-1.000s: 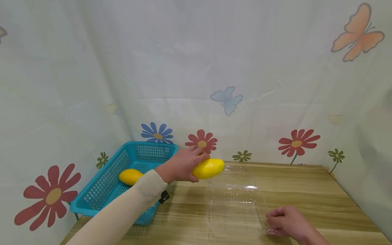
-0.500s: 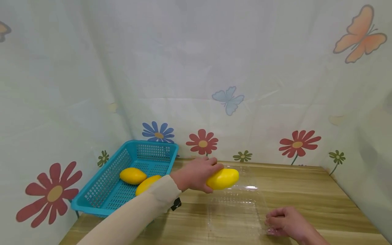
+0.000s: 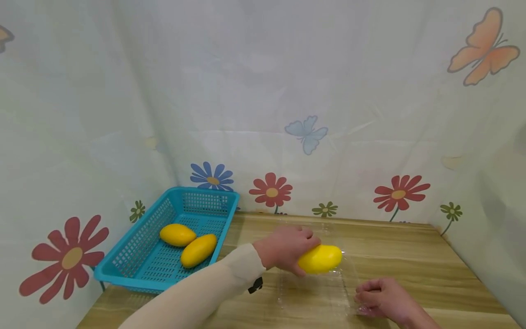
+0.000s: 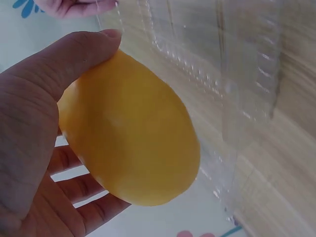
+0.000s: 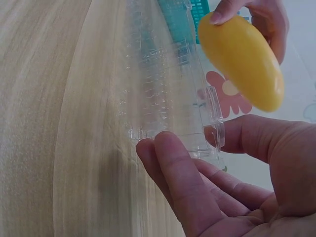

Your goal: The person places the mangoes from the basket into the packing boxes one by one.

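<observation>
My left hand (image 3: 287,248) grips a yellow mango (image 3: 321,259) between thumb and fingers, holding it in the air over a clear plastic clamshell box (image 3: 310,294). In the left wrist view, the thumb lies along one side of the mango (image 4: 136,133) and the other fingers curl behind it. The box lies spread on the table with its lid side toward the wall. At its right edge, my right hand (image 3: 388,300) pinches the plastic rim. The right wrist view puts the thumb inside the rim of the box (image 5: 163,94), with fingers outside.
A blue-green plastic basket (image 3: 135,253) stands at the left with two more mangoes (image 3: 199,251) in it. The wooden table (image 3: 411,251) ends at a hanging white cloth (image 3: 353,91) printed with flowers and butterflies.
My left hand has carried the mango rightward and closer to me, from beside the basket to above the box. The second mango in the basket has come into sight. The right hand stays put.
</observation>
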`<move>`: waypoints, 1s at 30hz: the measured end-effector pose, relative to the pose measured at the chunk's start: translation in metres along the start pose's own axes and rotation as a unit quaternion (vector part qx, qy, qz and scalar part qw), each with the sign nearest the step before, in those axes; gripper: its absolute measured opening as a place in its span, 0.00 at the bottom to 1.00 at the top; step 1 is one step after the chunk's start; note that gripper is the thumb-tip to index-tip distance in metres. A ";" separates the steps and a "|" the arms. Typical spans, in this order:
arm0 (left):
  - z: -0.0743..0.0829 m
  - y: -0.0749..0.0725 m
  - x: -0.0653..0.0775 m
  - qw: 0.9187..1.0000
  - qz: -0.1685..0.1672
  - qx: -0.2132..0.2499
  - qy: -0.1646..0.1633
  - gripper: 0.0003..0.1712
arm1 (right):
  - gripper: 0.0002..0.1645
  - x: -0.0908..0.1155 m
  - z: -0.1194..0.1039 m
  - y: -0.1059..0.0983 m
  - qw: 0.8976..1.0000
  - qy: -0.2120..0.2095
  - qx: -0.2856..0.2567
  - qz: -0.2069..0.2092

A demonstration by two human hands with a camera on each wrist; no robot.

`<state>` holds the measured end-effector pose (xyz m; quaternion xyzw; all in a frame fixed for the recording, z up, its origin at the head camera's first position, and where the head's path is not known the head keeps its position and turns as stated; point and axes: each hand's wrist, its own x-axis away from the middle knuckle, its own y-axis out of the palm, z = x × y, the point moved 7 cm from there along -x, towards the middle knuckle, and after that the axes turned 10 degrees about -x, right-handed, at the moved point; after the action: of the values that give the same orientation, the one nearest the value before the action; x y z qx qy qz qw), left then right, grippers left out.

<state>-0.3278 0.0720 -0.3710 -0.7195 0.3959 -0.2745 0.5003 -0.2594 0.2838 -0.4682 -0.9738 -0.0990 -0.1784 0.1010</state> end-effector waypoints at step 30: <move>0.023 0.031 -0.017 0.996 -0.070 -0.016 -0.054 0.44 | 0.24 0.001 -0.001 0.002 1.000 -0.024 0.000 -0.016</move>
<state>-0.3278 0.0919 -0.4077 -0.7673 0.3209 -0.2632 0.4889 -0.2583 0.2821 -0.4674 -0.9761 -0.1168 -0.1561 0.0955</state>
